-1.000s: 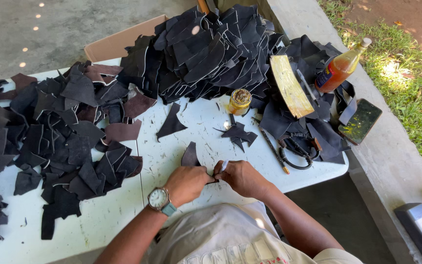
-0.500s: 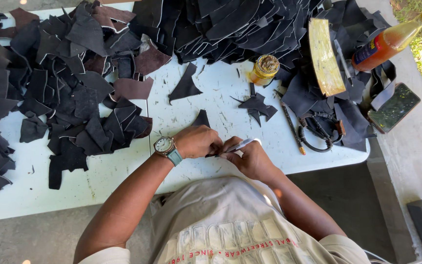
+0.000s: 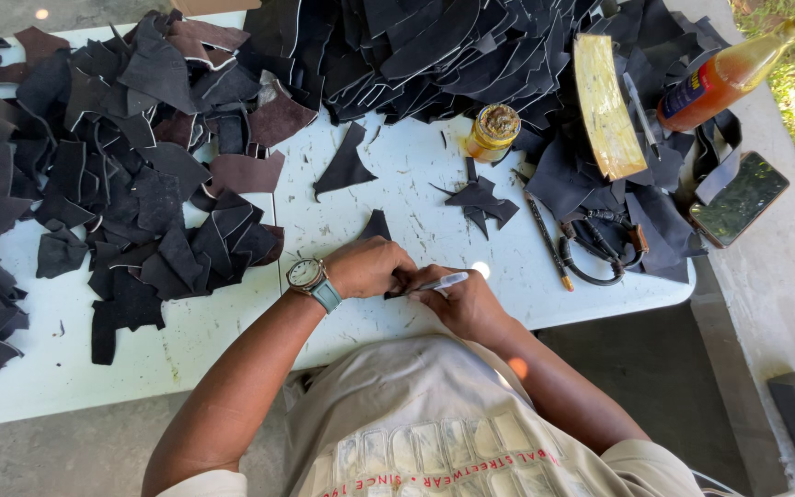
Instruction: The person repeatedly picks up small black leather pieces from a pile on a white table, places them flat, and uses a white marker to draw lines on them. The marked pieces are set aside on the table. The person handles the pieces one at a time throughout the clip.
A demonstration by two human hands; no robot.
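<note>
A white folding worktop [image 3: 397, 175], scuffed and flecked with scraps, carries heaps of cut black and brown leather pieces [image 3: 131, 184] on its left half and a taller dark pile [image 3: 434, 46] along the far edge. Near the middle stand a small open jar of yellow glue [image 3: 492, 132] and a few loose black offcuts [image 3: 480, 200]. To the right lie a yellowed glue-smeared board [image 3: 605, 106], a pencil [image 3: 547, 241] and an amber bottle [image 3: 738, 69].

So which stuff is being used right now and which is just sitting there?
In use: left hand pressing a dark leather piece; right hand holding a silver pen.

Lying about: glue jar, orange bottle, phone, leather heaps.
</note>
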